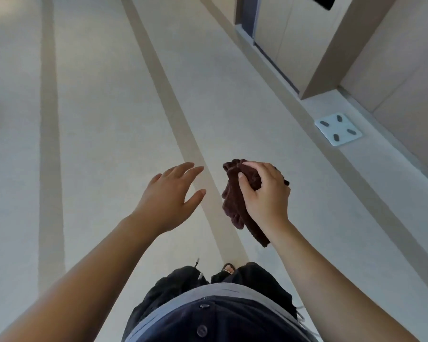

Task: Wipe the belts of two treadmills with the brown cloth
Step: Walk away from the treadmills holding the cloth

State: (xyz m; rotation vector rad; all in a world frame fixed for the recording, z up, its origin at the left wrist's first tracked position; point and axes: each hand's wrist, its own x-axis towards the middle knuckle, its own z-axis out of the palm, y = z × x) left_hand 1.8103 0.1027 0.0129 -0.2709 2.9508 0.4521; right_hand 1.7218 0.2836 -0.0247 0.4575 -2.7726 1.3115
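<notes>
My right hand (265, 193) grips the brown cloth (235, 206), bunched up and hanging down in front of me at waist height. To the left of the cloth, a short gap away, my left hand (171, 201) is held out with fingers spread and nothing in it. No treadmill or belt is in view; below my hands there is only floor.
The pale floor (104, 119) carries darker tan stripes (183, 124) running away from me. A white square bathroom scale (337, 129) lies at the right by a beige wall (393, 77). A doorway or lift door (282, 28) is at the upper right. My legs and one sandalled foot (229, 268) are at the bottom.
</notes>
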